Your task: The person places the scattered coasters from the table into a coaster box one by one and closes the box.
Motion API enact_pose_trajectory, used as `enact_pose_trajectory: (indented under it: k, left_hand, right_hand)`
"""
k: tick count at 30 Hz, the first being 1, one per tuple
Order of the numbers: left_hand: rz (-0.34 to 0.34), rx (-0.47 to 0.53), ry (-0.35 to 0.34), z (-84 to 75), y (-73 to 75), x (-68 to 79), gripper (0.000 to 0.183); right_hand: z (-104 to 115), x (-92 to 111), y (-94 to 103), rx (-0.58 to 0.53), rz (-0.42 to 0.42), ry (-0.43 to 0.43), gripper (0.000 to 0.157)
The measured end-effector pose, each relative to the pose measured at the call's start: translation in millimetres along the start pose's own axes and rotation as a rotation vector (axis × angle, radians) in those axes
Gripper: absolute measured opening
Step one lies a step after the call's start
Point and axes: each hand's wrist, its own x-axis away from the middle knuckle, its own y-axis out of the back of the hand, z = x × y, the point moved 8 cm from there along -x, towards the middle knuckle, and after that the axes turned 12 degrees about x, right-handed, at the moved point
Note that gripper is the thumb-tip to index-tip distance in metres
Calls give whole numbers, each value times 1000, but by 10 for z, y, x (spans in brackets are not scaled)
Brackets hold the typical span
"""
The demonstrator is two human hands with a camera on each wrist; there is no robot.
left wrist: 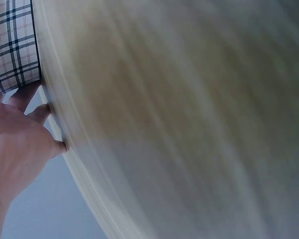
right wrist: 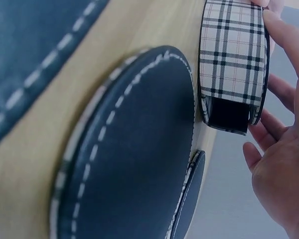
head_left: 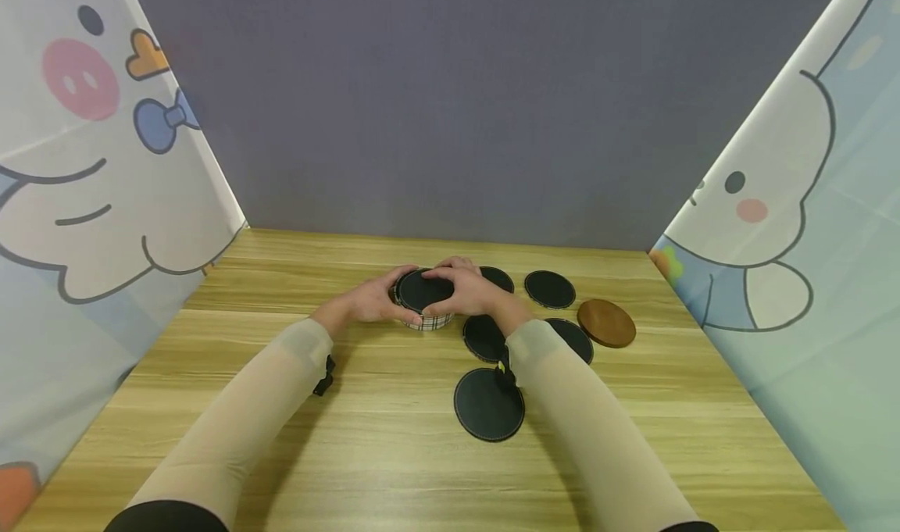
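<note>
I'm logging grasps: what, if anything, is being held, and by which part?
The plaid-sided round holder, held around opposite sides: the left hand on its left, the right hand on its right, reaching over the black top.

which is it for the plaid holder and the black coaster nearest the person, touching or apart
Apart. The head view shows bare tabletop between the plaid holder and that nearest black coaster.

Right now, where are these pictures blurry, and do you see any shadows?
Left wrist: tabletop heavily blurred, plaid holder fairly clear; right wrist: stitching on the middle dark coaster shows crisply; head: soft shadows on the tabletop beside both sleeves.
</note>
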Motion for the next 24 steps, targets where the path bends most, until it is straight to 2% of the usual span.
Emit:
enact_pose_trajectory:
  k: [14, 24]
  left_hand:
    - [8, -24, 11, 7, 16, -7, 122]
    - [16, -10, -2, 1, 15, -1, 121]
  right_hand:
    - [24, 30, -4, 8, 0, 18, 83]
    - [1, 146, 33, -52, -37, 26, 77]
